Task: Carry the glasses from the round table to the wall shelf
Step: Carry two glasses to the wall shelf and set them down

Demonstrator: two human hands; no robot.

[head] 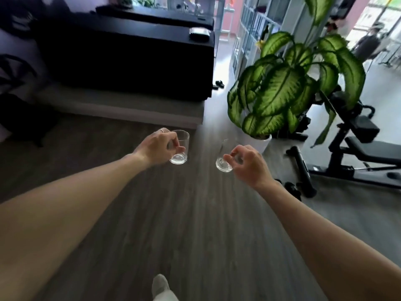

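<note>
Holding one glass apiece over the wood floor, the left hand (159, 146) wraps fingers round the left glass (180, 147) while the right hand (247, 162) only pinches the right glass (223, 158), which tilts. That loose pinch could let it slip and shatter. Just right of that hand, the plant (284, 83) crowds the path, with dumbbells (300, 170) at its foot to trip on; no shelf is recognisable.

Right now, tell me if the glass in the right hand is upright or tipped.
Tipped: the glass in the right hand leans, base toward the camera.
</note>
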